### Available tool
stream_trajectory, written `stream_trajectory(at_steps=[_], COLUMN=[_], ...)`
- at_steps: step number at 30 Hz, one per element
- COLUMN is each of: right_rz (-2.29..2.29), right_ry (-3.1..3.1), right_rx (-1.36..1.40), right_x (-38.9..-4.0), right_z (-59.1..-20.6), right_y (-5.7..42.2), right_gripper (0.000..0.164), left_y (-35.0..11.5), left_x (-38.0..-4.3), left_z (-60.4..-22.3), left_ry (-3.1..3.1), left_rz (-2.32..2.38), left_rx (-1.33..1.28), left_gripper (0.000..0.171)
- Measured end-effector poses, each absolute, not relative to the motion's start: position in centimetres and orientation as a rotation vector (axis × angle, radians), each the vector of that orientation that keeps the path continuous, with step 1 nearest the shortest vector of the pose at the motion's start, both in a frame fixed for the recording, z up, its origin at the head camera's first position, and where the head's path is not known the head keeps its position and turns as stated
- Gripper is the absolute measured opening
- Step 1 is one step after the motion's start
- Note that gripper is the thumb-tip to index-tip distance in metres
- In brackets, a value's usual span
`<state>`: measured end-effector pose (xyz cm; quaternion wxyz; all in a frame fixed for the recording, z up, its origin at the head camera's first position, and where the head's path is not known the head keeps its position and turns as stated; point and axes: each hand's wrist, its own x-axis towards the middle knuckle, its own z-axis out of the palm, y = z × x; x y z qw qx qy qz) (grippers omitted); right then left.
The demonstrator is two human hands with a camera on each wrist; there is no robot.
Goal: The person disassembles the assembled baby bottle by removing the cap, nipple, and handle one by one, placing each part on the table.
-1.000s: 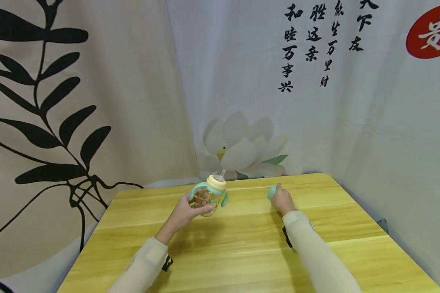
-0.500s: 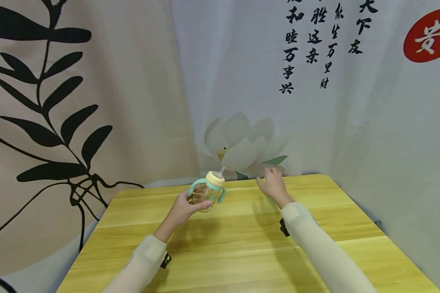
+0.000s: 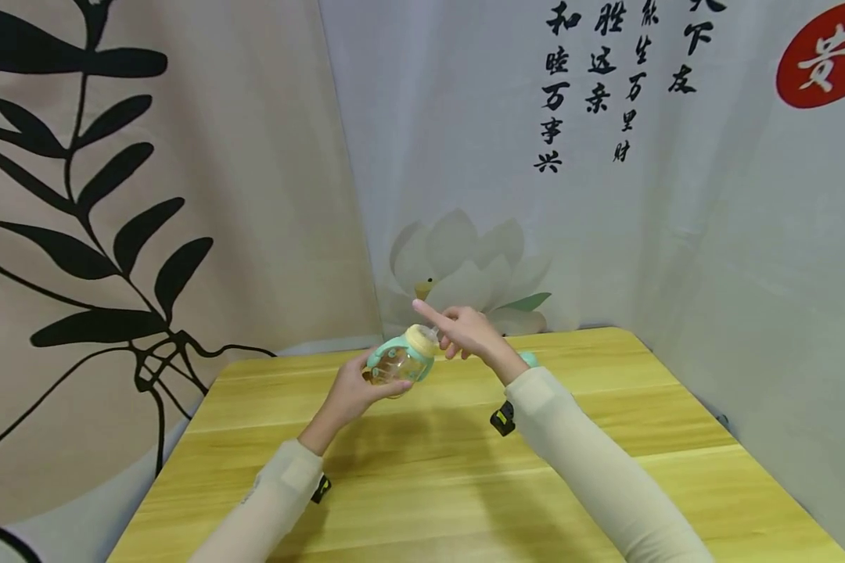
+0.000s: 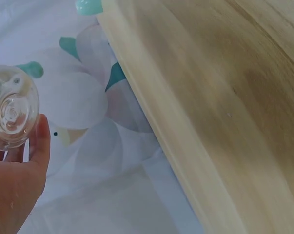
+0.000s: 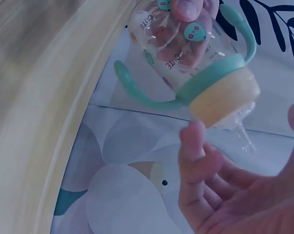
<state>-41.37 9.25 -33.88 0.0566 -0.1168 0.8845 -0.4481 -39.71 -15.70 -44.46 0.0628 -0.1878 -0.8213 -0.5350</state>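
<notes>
My left hand (image 3: 355,389) grips a clear baby bottle (image 3: 398,362) round its body, holding it tilted to the right above the table. Two mint handles and a cream collar (image 5: 225,96) show on it in the right wrist view, with a clear spout (image 5: 245,136) at the top. From below, the left wrist view shows the bottle's round base (image 4: 12,112) over the left hand's fingers. My right hand (image 3: 470,332) is right at the collar and spout, thumb spread away from the partly bent fingers, holding nothing. A mint cap (image 3: 530,359) sits on the table, partly hidden behind the right wrist.
The wooden table (image 3: 422,485) ends at a far edge just past the hands. Behind it hangs a cloth backdrop (image 3: 458,156) with a printed lotus, black leaves and characters.
My right hand has left the mint cap on the table and moved up and left to the bottle's top. The bottle has tipped further right in my left hand.
</notes>
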Motion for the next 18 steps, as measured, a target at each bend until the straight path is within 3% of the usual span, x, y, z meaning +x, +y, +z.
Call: stream_trajectory(at_steps=[13, 18], right_rz=[-1.371, -1.412], right_ry=[2.536, 2.522], right_rx=[-0.302, -0.306], right_x=[-41.1, -41.2], right_z=[-34.8, -35.1], right_y=[8.7, 8.4], right_gripper=[0.085, 0.068], left_y=[-16.0, -16.2], left_x=[-39.9, -39.8], left_z=[-44.6, -44.5], left_ry=[-2.525, -2.527], left_rz=[-1.568, -1.594], left_rx=[-0.552, -0.574], left_gripper=[0.073, 0.073])
